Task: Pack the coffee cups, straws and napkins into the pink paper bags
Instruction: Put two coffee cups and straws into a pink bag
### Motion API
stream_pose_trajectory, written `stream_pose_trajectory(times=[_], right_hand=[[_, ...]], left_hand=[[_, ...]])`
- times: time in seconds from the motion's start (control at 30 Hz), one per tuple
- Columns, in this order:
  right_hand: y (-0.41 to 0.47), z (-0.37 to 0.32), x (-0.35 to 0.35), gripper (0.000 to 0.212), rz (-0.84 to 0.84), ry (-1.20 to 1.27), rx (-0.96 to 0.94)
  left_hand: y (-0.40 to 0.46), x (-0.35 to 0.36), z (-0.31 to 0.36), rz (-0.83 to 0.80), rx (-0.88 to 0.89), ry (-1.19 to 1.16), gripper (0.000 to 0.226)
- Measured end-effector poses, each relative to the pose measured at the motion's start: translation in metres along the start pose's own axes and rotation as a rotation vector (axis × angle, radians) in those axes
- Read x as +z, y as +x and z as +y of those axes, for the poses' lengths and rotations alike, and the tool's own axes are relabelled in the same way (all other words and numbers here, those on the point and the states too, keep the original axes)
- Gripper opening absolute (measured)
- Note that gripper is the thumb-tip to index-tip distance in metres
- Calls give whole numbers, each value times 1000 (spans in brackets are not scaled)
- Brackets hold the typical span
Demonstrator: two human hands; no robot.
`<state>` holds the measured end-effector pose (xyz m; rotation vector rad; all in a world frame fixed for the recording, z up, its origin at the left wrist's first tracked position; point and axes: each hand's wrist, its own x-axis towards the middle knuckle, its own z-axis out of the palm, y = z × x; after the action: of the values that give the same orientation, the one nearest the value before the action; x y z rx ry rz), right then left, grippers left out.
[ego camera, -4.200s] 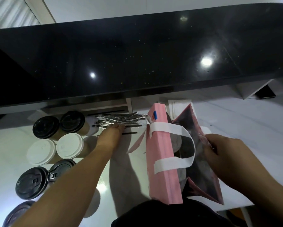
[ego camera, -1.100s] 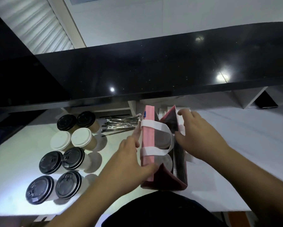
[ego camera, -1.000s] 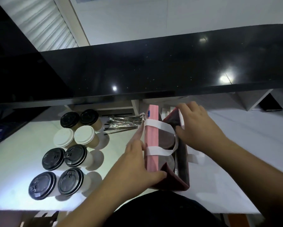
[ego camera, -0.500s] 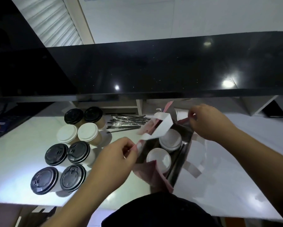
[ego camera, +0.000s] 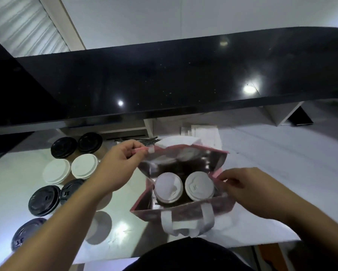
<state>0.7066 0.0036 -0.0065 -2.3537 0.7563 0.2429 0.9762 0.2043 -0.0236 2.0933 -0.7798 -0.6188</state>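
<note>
A pink paper bag (ego camera: 183,213) with white handles stands on the white counter, its mouth spread wide. Inside it stand two cups with white lids (ego camera: 199,185), side by side. My left hand (ego camera: 123,163) pinches the bag's far left rim. My right hand (ego camera: 244,187) pinches the right rim. Several lidded coffee cups (ego camera: 84,166), some black-lidded and some white-lidded, stand in rows to the left. A bundle of wrapped straws (ego camera: 136,140) lies behind my left hand. White napkins (ego camera: 203,132) lie behind the bag.
A glossy black raised counter (ego camera: 183,81) overhangs the back of the white worktop. A dark flat object (ego camera: 301,119) lies at the far right under a white bracket. The worktop's near edge runs just below the bag.
The bag has turned and its mouth has been pulled wide open, showing two white-lidded cups inside. Both hands moved from its sides to its rim.
</note>
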Motion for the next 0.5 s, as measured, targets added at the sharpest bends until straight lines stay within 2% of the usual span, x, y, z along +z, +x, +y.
stream_pose_trajectory(times=[0.1,0.17,0.2,0.27,0.33,0.37,0.43,0.5], right_hand=[[-8,2,-1,16,-129,90,19],[0,11,-7,23,-161,159,33],[8,19,-11,26,-135,231,57],[33,38,-15,27,28,374,156],[66,59,-15,23,209,436,278],[84,67,-13,20,246,440,325],[118,74,-6,18,234,377,355],[150,72,1,20,206,254,308]], left_hand=[[6,3,2,-46,36,-4,14],[9,5,1,-52,51,-1,14],[10,6,0,-51,54,-6,14],[12,7,-2,-54,49,-21,14],[12,7,-4,-62,52,-38,13],[13,7,-4,-68,57,-45,12],[12,8,-4,-88,60,-69,13],[11,9,-3,-119,56,-117,22]])
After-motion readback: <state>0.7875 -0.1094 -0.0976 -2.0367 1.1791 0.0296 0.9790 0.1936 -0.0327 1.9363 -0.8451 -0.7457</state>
